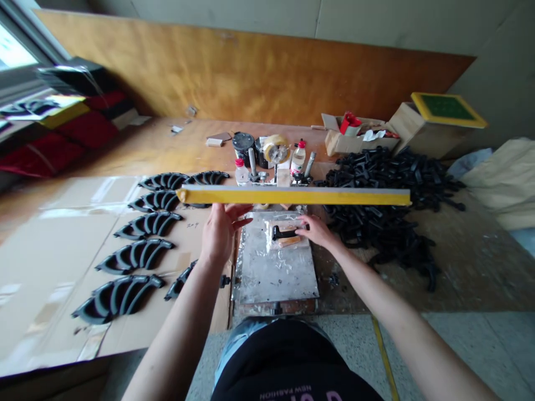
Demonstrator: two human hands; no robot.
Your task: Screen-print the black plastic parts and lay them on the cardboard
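A small black plastic handle point(285, 233) lies in a wooden holder point(288, 241) on a grey metal plate point(273, 273) covered with clear film. My right hand point(316, 231) has its fingertips closed on the handle's right end. My left hand point(220, 231) is raised left of the plate, fingers apart and holding nothing. Just above its fingers, a long yellow bar point(292, 196) with a grey top edge spans the view; whether they touch is unclear. Behind the bar, a clamp stand carries a tape roll point(276, 149).
Rows of fanned black handles point(121, 298) lie on cardboard point(37, 250) at left. A heap of loose black handles point(393, 195) covers the right side. Bottles point(298, 159), a black tub point(243, 146) and an open carton point(359, 142) stand at the back.
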